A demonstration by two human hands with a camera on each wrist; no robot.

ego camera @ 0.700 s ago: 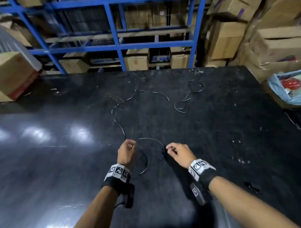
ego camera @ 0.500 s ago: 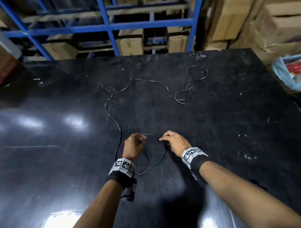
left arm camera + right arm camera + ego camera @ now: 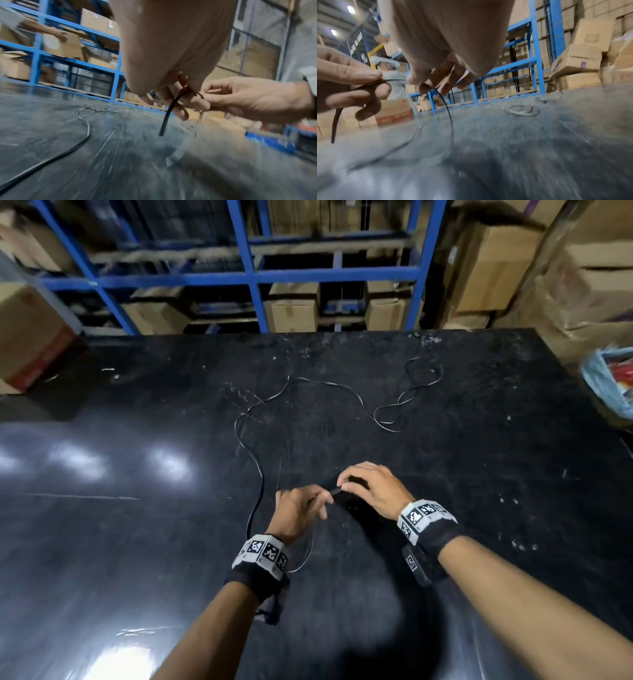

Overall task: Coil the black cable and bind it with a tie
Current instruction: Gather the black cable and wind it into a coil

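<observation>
Meanwhile, on a scuffed black bench, a thin black cable sprawls in loose bends, mostly uncoiled. Left hand fingers pinch its near end; right hand fingers pinch it alongside, apparently closing a first loop.

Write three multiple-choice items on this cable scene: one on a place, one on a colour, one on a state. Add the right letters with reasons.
1. Where does most of the black cable lie?
A. on the table, beyond the hands
B. on the shelf rack
C. in a cardboard box

2. What colour is the shelf rack behind the table?
A. red
B. blue
C. yellow

3. What is the left hand doing?
A. resting flat
B. pointing
C. pinching the cable

Key: 1 A, its loose loops sprawl over the tabletop; 2 B, its posts and beams are blue; 3 C, its fingers close on the cable near its end, and the right hand pinches it too.
</observation>
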